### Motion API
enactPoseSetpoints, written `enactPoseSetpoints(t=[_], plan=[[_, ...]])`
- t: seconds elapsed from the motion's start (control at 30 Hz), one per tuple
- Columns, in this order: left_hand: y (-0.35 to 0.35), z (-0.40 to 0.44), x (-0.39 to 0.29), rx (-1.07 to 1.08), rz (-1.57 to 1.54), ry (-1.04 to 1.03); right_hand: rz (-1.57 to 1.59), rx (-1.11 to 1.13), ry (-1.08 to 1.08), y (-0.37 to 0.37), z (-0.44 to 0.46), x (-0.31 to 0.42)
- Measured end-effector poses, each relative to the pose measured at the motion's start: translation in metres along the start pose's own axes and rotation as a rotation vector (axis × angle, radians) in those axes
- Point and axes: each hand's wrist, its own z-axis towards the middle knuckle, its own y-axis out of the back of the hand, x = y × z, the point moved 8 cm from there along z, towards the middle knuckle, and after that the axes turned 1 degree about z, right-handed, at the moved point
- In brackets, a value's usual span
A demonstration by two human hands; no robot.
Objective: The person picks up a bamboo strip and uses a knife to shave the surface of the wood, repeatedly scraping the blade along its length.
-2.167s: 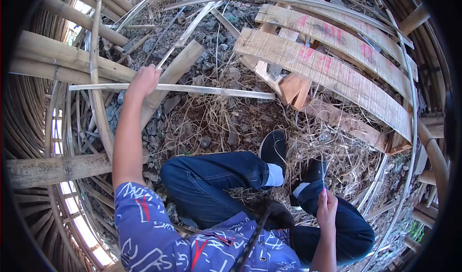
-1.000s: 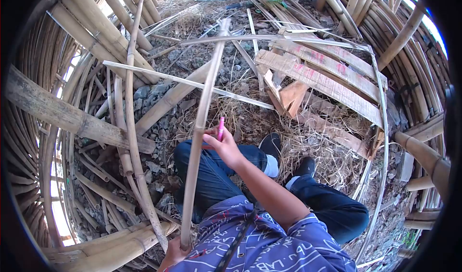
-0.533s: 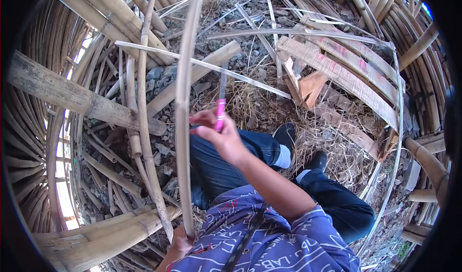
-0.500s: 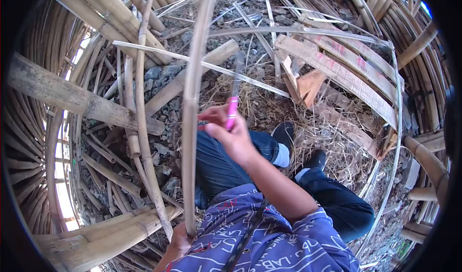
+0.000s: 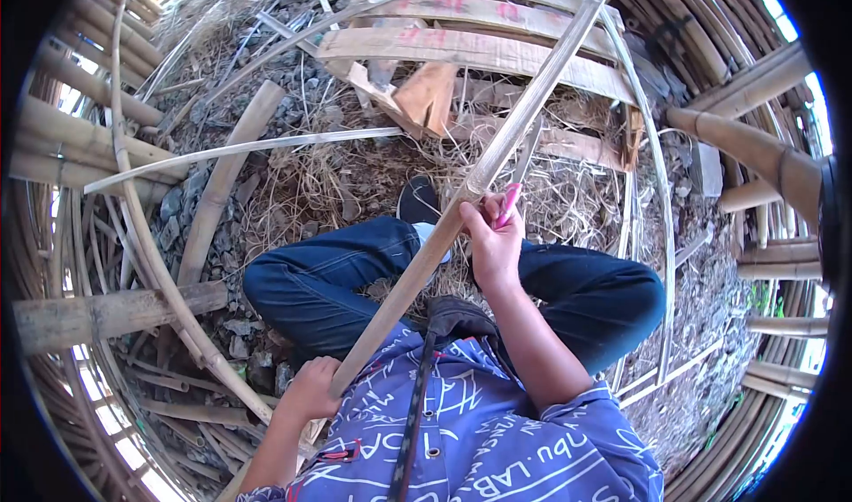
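A long bamboo strip (image 5: 532, 94) runs diagonally across the view, from the lower left beside the shirt to the upper right. My left hand (image 5: 311, 390) is wrapped round its lower end. Near the strip's middle, my right hand (image 5: 493, 240) holds a knife with a pink handle (image 5: 508, 205), its blade (image 5: 529, 151) pointing up along the strip's right side. The right thumb lies close to the strip; whether it presses on it I cannot tell.
A wooden pallet (image 5: 497, 51) with red marks lies ahead. A thin bamboo strip (image 5: 266, 145) and a bamboo piece (image 5: 232, 169) rest on stones and straw at the left. Bamboo poles (image 5: 98, 320) stand or lie on both sides. My bent legs (image 5: 346, 280) are below.
The bamboo strip has swung from nearly upright to a rightward slant. My right hand has moved right and closer to the strip, still with the knife. The view has shifted right.
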Motion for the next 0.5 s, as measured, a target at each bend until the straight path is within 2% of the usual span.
enactPoseSetpoints(t=[0.07,0.13,0.17,0.23,0.27,0.33,0.4,0.47,0.5], plan=[[-0.004,0.002,0.001,0.076,-0.006,0.017,-0.082,-0.008,-0.028,0.008,-0.004,-0.006],[-0.006,0.002,0.014,0.144,-0.204,0.287,-0.077,0.022,-0.065,0.009,-0.005,-0.009],[-0.005,0.005,0.014,0.149,-0.203,0.288,-0.076,0.056,-0.101,0.008,-0.006,-0.013],[0.009,0.014,0.020,0.022,-0.407,0.340,-0.148,0.085,-0.105,0.010,-0.005,-0.017],[0.012,0.021,0.018,0.028,-0.410,0.343,-0.222,0.120,-0.107,0.009,-0.006,-0.019],[0.037,0.041,0.000,-0.189,-0.216,0.209,-0.231,0.150,-0.088,0.002,-0.007,-0.008],[0.042,0.052,-0.006,-0.237,-0.163,0.228,-0.481,0.214,-0.257,0.008,-0.007,-0.014],[0.038,0.059,0.003,-0.267,-0.108,0.308,-0.542,0.264,-0.146,0.011,-0.005,-0.011],[0.039,0.064,-0.001,-0.308,-0.110,0.283,-0.512,0.297,-0.152,0.012,-0.005,-0.009]])
